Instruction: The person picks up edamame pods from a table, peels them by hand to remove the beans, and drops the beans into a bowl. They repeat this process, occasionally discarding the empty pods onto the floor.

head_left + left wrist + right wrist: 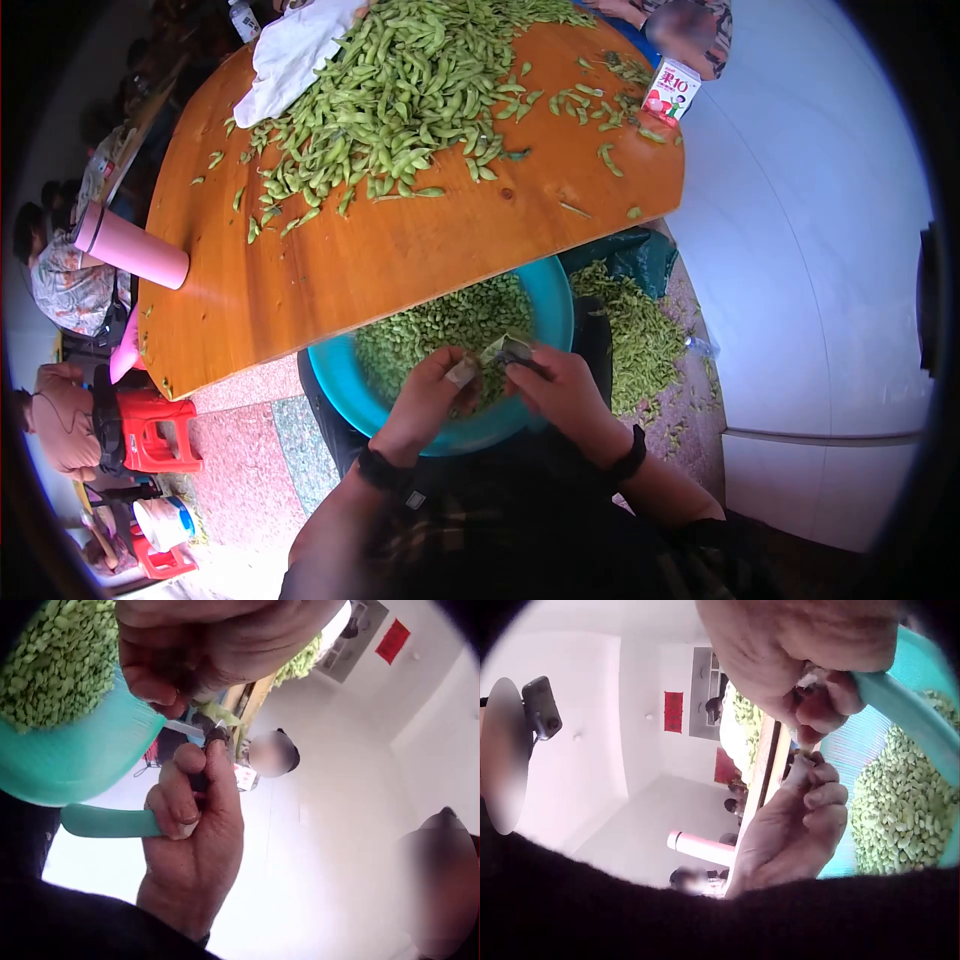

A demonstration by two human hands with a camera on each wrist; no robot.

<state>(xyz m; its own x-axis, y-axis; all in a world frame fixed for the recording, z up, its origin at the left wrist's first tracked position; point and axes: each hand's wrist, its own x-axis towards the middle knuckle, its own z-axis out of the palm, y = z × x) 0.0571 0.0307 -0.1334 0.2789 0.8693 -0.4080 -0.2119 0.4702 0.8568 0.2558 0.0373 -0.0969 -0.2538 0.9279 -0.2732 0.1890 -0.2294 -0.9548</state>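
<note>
Over a turquoise basin (558, 300) filled with shelled green beans (460, 308), my two hands meet at one green bean pod (497, 348). The left hand (428, 392) pinches one end, with pale wrapping on its thumb. The right hand (568, 392) has its thumb and fingers on the other end. By the right thumb is a small dark piece (216, 735) with a bright edge. In the left wrist view, a teal bar (109, 821) with a rounded end emerges from beneath the right hand's curled fingers. Most of the pod is hidden by the fingers.
The wooden table (400, 250) bears a large heap of bean pods (400, 100), a white cloth (295, 60), a pink tumbler (140, 250) and a drink carton (671, 92). Many pods (640, 345) cover the floor at right. Red stools (160, 430) and other people are around.
</note>
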